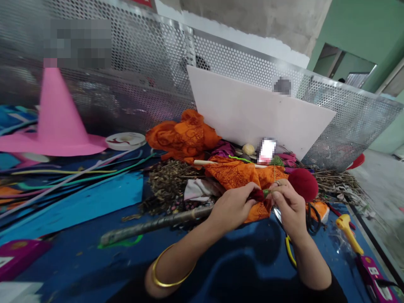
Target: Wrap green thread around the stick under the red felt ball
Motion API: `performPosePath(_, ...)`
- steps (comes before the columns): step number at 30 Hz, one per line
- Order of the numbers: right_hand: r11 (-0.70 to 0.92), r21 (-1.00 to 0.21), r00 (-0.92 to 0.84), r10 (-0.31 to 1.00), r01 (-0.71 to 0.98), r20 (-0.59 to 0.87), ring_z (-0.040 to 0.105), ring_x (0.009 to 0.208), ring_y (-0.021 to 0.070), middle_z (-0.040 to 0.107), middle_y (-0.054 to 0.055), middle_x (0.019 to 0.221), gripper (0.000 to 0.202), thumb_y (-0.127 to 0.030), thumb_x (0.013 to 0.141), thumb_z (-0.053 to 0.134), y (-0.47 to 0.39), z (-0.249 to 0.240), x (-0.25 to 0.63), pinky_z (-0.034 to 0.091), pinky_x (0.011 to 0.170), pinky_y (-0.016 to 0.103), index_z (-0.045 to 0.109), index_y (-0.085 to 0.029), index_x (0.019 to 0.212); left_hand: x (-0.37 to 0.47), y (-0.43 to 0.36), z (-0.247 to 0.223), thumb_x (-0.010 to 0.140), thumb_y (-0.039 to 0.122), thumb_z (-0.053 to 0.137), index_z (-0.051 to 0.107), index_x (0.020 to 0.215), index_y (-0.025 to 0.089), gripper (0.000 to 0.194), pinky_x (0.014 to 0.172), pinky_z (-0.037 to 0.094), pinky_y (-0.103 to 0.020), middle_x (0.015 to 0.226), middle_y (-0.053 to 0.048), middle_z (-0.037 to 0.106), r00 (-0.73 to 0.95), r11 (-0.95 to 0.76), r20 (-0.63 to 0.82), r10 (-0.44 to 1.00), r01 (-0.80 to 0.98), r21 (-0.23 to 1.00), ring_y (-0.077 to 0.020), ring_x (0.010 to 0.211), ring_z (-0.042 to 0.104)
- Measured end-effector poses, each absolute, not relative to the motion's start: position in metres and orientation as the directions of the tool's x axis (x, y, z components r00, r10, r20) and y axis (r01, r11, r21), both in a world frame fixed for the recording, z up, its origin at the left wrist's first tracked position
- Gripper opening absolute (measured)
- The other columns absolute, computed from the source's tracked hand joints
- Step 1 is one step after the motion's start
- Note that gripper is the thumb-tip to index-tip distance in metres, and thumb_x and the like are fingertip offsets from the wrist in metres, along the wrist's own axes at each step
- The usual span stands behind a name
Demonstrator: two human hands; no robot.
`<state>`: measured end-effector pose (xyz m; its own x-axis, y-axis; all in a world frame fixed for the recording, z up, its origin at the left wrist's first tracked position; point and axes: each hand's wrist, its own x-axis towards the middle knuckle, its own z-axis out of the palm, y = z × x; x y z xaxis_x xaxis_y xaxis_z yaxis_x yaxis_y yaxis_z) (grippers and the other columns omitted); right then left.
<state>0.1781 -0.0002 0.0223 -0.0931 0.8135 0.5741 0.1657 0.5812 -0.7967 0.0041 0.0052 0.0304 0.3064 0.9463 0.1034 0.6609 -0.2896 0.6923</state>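
Note:
Near the middle of the table, my left hand (pixel 232 206) is closed on a small dark red piece (pixel 258 195), partly hidden by the fingers. A short green stem-like end (pixel 267 192) sticks out of it toward the right. My right hand (pixel 290 206) pinches at that green end, close to the left fingertips. A thin strand rises above the right fingers. Beneath both hands lies a patterned orange cloth (pixel 233 172). Scissors with yellow and black handles (pixel 289 251) rest partly under my right wrist. Just beyond the right hand sits a fuzzy red ball (pixel 303 185).
A dark pole (pixel 151 225) lies left of my hands beside dried plant stuff (pixel 168 179). A pink cone hat (pixel 59 113) and white tape roll (pixel 125 140) stand at left. A yellow-handled tool (pixel 349 233) lies at right. A white board (pixel 252 111) leans behind.

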Motion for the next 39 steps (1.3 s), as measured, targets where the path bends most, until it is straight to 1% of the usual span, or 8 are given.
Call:
performPosePath(7, 0.497, -0.852, -0.098, 0.868, 0.161, 0.488, 0.061, 0.086, 0.018, 0.065, 0.005, 0.085, 0.016, -0.024, 0.087, 0.064, 0.013, 0.02, 0.178, 0.05, 0.074, 0.03, 0.077, -0.022, 0.079, 0.01, 0.002, 0.026, 0.085, 0.014, 0.048, 0.063, 0.107, 0.021, 0.027, 0.078, 0.048, -0.033, 0.1, -0.009, 0.074, 0.359, -0.35, 0.097, 0.928, 0.755, 0.554, -0.0262, 0.094, 0.069)
performPosePath(11, 0.473, -0.858, -0.018, 0.878, 0.202, 0.479, 0.06, 0.083, 0.0178, 0.065, 0.004, 0.08, 0.019, -0.027, 0.087, 0.063, 0.014, 0.02, 0.174, 0.05, 0.073, 0.03, 0.077, -0.022, 0.075, 0.01, 0.001, 0.021, 0.085, 0.013, 0.047, 0.064, 0.105, 0.022, 0.027, 0.08, 0.049, -0.029, 0.098, -0.006, 0.075, 0.377, -0.398, 0.159, 0.912, 0.726, 0.561, -0.0218, 0.091, 0.069)
performPosePath(14, 0.469, -0.851, 0.031, 0.871, 0.237, 0.49, 0.061, 0.083, 0.0177, 0.065, 0.004, 0.081, 0.017, -0.027, 0.086, 0.064, 0.015, 0.018, 0.174, 0.051, 0.073, 0.03, 0.077, -0.022, 0.076, 0.011, 0.001, 0.018, 0.087, 0.015, 0.047, 0.063, 0.103, 0.022, 0.025, 0.079, 0.05, -0.028, 0.097, -0.006, 0.074, 0.388, -0.415, 0.168, 0.906, 0.741, 0.528, -0.0214, 0.091, 0.069)
performPosePath(20, 0.469, -0.832, 0.011, 0.869, 0.295, 0.494, 0.061, 0.083, 0.0176, 0.064, 0.004, 0.082, 0.017, -0.028, 0.087, 0.064, 0.02, 0.01, 0.176, 0.05, 0.074, 0.029, 0.077, -0.022, 0.079, 0.016, -0.001, 0.014, 0.092, 0.015, 0.041, 0.061, 0.107, 0.019, 0.025, 0.075, 0.048, -0.03, 0.097, -0.008, 0.073, 0.441, -0.469, 0.161, 0.883, 0.818, 0.333, -0.0236, 0.089, 0.069)
performPosePath(24, 0.452, -0.833, -0.026, 0.883, 0.32, 0.469, 0.06, 0.082, 0.0174, 0.063, 0.003, 0.079, 0.019, -0.025, 0.087, 0.063, 0.025, 0.007, 0.178, 0.049, 0.074, 0.029, 0.076, -0.021, 0.074, 0.017, 0.001, 0.003, 0.095, 0.016, 0.037, 0.059, 0.117, 0.018, 0.031, 0.076, 0.049, -0.032, 0.099, -0.009, 0.073, 0.489, -0.529, 0.209, 0.847, 0.817, 0.232, -0.0241, 0.089, 0.069)
performPosePath(30, 0.413, -0.844, -0.047, 0.905, 0.342, 0.424, 0.059, 0.079, 0.0161, 0.061, 0.002, 0.078, 0.02, -0.024, 0.087, 0.063, 0.026, 0.008, 0.179, 0.047, 0.074, 0.028, 0.073, -0.02, 0.071, 0.016, 0.002, -0.002, 0.094, 0.013, 0.039, 0.054, 0.131, 0.019, 0.04, 0.077, 0.051, -0.035, 0.104, -0.009, 0.072, 0.543, -0.588, 0.246, 0.803, 0.791, 0.172, -0.0249, 0.091, 0.069)
performPosePath(35, 0.395, -0.842, -0.053, 0.913, 0.368, 0.405, 0.058, 0.076, 0.0153, 0.058, 0.002, 0.078, 0.022, -0.024, 0.087, 0.061, 0.027, 0.005, 0.178, 0.045, 0.072, 0.028, 0.07, -0.019, 0.067, 0.017, 0.001, -0.001, 0.09, 0.006, 0.039, 0.059, 0.125, 0.018, 0.042, 0.076, 0.054, -0.037, 0.102, -0.008, 0.072, 0.547, -0.586, 0.243, 0.801, 0.799, 0.136, -0.0253, 0.09, 0.069)
performPosePath(39, 0.384, -0.855, -0.152, 0.923, 0.348, 0.353, 0.058, 0.08, 0.0154, 0.059, 0.002, 0.077, 0.018, -0.022, 0.086, 0.062, 0.026, 0.009, 0.182, 0.046, 0.075, 0.027, 0.068, -0.019, 0.07, 0.012, 0.005, -0.006, 0.086, 0.004, 0.041, 0.064, 0.116, 0.015, 0.04, 0.079, 0.056, -0.037, 0.102, -0.008, 0.073, 0.521, -0.587, 0.338, 0.784, 0.799, 0.131, -0.0241, 0.089, 0.07)
